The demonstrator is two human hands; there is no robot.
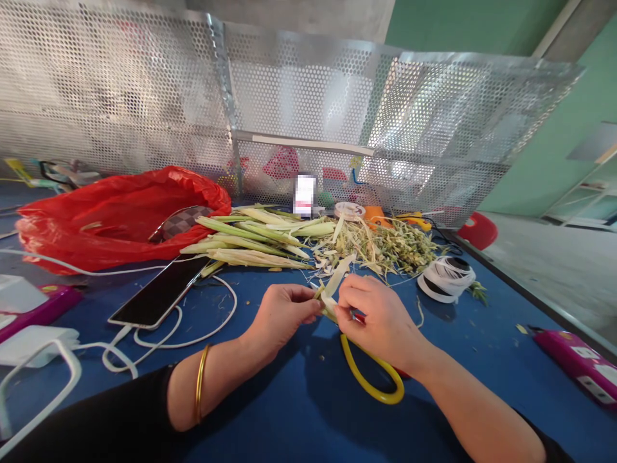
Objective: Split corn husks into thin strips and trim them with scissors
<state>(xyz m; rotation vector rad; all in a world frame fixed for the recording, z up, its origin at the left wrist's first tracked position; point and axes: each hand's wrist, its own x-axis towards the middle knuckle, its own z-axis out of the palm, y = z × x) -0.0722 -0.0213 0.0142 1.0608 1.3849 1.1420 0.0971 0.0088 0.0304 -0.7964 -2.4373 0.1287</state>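
Note:
Between my two hands is a pale green, leafy plant shoot (339,275) with a whitish strip folded over. My left hand (284,315) pinches its lower end between thumb and fingers. The fingers of my right hand (378,315) are closed on its other side. Below my right hand, a yellow looped handle (373,382) with red parts beside it lies close to the blue table; whether my right hand also grips it I cannot tell. Just beyond my hands lies a bunch of long pale green shoots (255,238), next to a heap of dry-looking plant scraps (380,247).
A red plastic bag (110,193) stands open at the left, near a black-screened phone (157,292) with a white cable. At the right are a white thread spool (446,280) and a purple power strip (578,363). A perforated metal screen (299,83) borders the back.

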